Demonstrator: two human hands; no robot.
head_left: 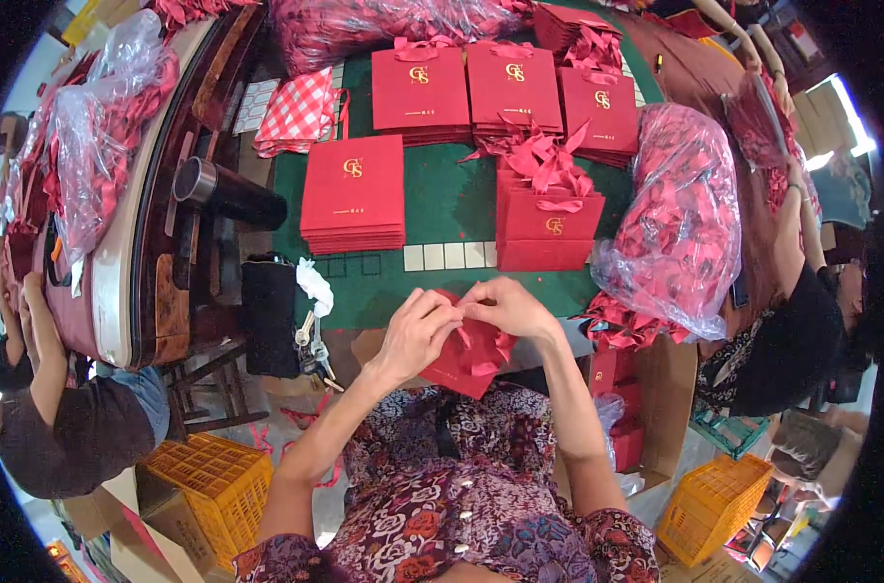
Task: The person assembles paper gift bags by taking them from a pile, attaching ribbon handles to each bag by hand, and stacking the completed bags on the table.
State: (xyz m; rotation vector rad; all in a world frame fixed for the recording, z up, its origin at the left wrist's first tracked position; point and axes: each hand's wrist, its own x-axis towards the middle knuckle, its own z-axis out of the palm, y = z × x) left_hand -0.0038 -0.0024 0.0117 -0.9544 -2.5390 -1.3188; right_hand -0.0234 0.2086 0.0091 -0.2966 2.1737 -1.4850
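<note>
One green table [442, 199] spreads out ahead of the grip, with the largest containers on or around it. Two bulging clear plastic bags [680, 219] [393, 34] are crammed with red, ribboned pieces; the nearer lies ahead and to the right of the grip, the other well beyond it, cut off by the upper edge. Back from the grip, one to each side, stand yellow crates [223, 486] [719, 505] whose contents cannot be made out. A cardboard box [673, 408], closer on the right, holds red packages [628, 413], partly hidden.

Ahead and to the left of the grip, flat red paper bags [352, 194] lie in a stack; ahead and to the right, an upright red bag [551, 243] has ribbons at its top.

The held bag [461, 374], also red, hangs just below the grip, its upper part covered by fingers. The left hand [417, 335] and the right hand [510, 308] meet there, each pinched closed on it; whether they grasp paper or ribbon is too small to tell.
</note>
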